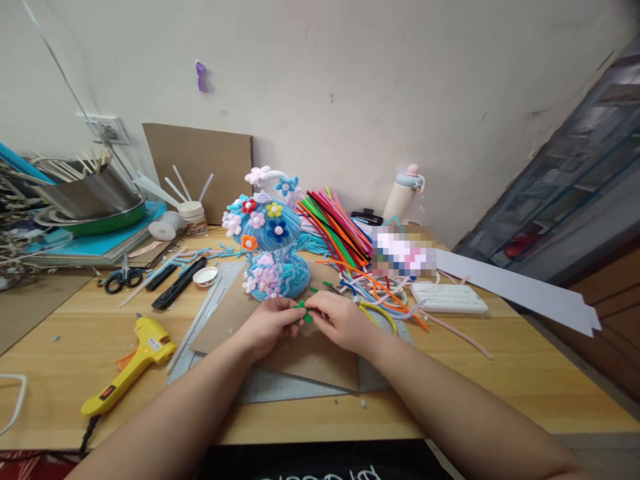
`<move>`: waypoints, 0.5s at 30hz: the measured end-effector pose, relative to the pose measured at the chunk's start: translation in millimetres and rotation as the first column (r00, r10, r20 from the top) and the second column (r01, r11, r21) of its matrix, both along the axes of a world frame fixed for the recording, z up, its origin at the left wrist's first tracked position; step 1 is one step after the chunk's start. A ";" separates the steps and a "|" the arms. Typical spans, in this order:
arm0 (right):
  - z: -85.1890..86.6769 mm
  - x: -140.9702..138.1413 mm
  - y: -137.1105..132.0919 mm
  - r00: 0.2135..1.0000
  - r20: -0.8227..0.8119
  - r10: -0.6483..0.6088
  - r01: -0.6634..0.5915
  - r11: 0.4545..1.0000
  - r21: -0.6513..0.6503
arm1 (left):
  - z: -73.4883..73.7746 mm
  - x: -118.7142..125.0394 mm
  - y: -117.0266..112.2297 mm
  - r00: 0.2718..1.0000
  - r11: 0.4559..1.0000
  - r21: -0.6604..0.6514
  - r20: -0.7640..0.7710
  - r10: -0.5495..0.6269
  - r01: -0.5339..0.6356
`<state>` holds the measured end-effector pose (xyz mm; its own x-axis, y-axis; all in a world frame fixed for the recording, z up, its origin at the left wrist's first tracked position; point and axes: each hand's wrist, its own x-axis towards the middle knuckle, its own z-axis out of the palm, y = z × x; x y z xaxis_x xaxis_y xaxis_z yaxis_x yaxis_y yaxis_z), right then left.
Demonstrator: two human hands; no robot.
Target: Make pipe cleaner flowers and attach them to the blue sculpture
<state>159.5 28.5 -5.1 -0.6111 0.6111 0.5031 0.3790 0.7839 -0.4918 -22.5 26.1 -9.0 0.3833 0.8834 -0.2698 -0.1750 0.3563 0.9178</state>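
Between my two hands is a small green pipe-cleaner flower, partly covered by the fingers. My left hand pinches it from the left, and my right hand grips its right side. Both hands hover close over a brown cardboard sheet. Just behind them stands a blue fuzzy mushroom-shaped craft, its cap and base dotted with pipe-cleaner flowers in several colours. Short green pieces lie near my right hand's knuckles.
At left lie a yellow glue gun, scissors and a black cutter knife. A bundle of coloured pipe cleaners rests behind, with loose ones at right. A white power strip and bottle stand beyond.
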 end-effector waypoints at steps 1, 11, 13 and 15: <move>0.1 -0.3 -0.5 0.999 0.037 0.004 -0.004 1.000 0.015 | 0.0 -0.3 -0.1 1.000 1.000 -0.004 -0.014 -0.006 0.006; -0.5 1.3 1.4 0.999 0.024 -0.037 0.038 0.999 -0.030 | 1.3 2.1 1.1 0.997 0.999 -0.038 0.073 0.024 -0.021; -1.2 1.2 1.4 0.999 0.021 -0.039 0.040 0.999 -0.032 | 1.2 2.3 0.8 0.998 0.999 -0.035 0.063 0.027 -0.025; -2.5 0.1 1.2 0.999 0.014 -0.051 0.052 0.998 -0.028 | 0.9 2.9 0.4 0.999 0.999 -0.016 0.040 0.034 -0.033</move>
<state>159.7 29.8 -7.6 -0.5849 0.6558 0.4774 0.4252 0.7491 -0.5080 -19.6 26.4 -8.1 0.3643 0.8917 -0.2687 -0.2240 0.3640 0.9041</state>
